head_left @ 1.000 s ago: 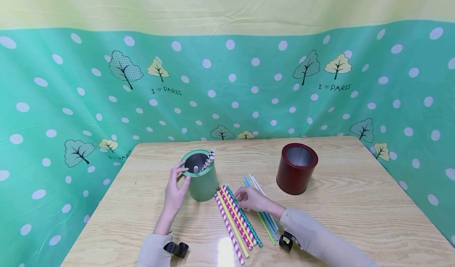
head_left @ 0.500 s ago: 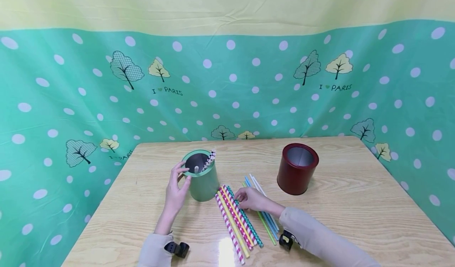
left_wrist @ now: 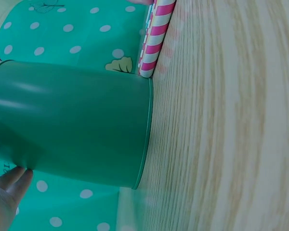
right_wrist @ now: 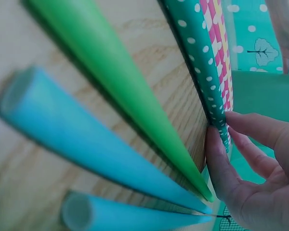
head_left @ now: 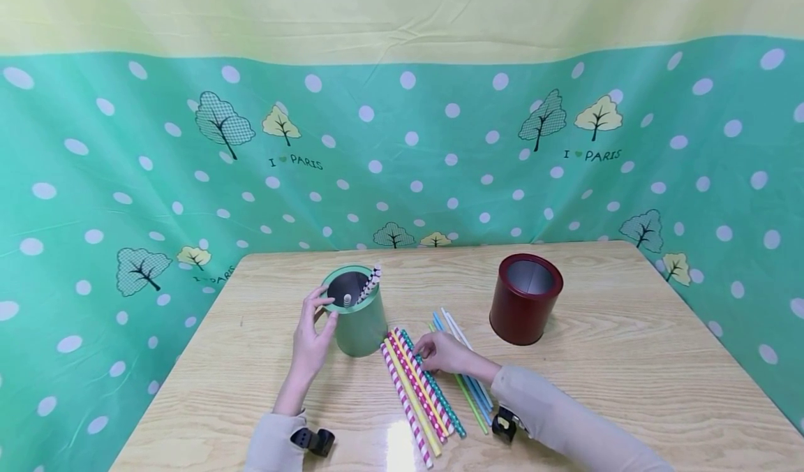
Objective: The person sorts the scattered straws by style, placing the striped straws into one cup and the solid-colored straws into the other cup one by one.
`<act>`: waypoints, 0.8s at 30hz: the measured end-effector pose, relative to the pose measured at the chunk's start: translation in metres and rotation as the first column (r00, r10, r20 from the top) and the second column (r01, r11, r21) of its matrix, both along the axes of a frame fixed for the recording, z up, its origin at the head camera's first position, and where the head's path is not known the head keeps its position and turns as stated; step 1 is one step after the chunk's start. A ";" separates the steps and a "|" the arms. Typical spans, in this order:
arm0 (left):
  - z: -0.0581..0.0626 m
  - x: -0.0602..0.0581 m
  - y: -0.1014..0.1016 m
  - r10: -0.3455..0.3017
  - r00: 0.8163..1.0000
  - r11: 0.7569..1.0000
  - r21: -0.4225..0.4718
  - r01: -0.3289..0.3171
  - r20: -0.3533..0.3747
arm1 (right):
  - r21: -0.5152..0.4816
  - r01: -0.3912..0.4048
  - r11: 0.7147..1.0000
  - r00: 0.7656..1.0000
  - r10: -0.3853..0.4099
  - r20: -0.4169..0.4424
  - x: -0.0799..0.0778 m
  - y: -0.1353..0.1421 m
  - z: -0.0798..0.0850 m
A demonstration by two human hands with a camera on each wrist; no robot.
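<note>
Just beside right fingers (right_wrist: 255, 127): green straw (right_wrist: 125, 94), blue straws (right_wrist: 89, 132).

Right hand (head_left: 444, 352) slightly farther left

The can (head_left: 361, 332) at the left is green; the straw (head_left: 369, 285) leaning in it is white with dark markings. The other can (head_left: 523, 315) is deep red, silvery grey inside. The loose straws include a magenta-and-white striped one (head_left: 407, 406), a plain yellow one (head_left: 412, 397), a teal one with white dots (right_wrist: 195, 48), a bright green one (right_wrist: 125, 86) and sky-blue ones (right_wrist: 86, 125). The tabletop (head_left: 628, 346) is pale tan with wood grain; the cloth (head_left: 440, 172) is cream above, white-dotted turquoise below.
</note>
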State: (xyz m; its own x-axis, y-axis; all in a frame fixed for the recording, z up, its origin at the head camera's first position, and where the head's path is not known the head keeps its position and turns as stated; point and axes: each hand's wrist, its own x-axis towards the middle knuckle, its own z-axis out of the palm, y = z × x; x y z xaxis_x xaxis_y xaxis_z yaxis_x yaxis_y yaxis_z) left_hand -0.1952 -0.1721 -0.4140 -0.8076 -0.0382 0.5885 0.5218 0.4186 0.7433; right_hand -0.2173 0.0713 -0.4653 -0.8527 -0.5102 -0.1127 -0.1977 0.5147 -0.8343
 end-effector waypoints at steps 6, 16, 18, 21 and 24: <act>0.000 0.001 0.000 0.002 1.000 1.000 0.003 -0.002 0.008 | 0.006 0.012 1.000 1.000 -0.012 0.008 -0.001 0.000 -0.002; -0.001 0.000 0.000 0.000 1.000 1.000 0.013 -0.001 0.008 | 0.035 0.016 0.999 1.000 -0.015 -0.021 0.001 0.000 -0.002; -0.001 0.000 0.000 0.001 1.000 1.000 0.011 -0.001 0.006 | 0.041 0.017 0.999 1.000 -0.016 -0.026 0.002 0.000 -0.003; -0.001 -0.001 0.000 0.003 1.000 1.000 0.006 -0.003 0.001 | 0.052 0.014 0.999 0.999 -0.012 -0.042 0.002 0.000 -0.002; -0.001 -0.001 0.000 0.006 1.000 1.000 0.002 -0.006 -0.001 | 0.063 0.012 0.998 0.998 -0.008 -0.062 0.003 0.000 -0.001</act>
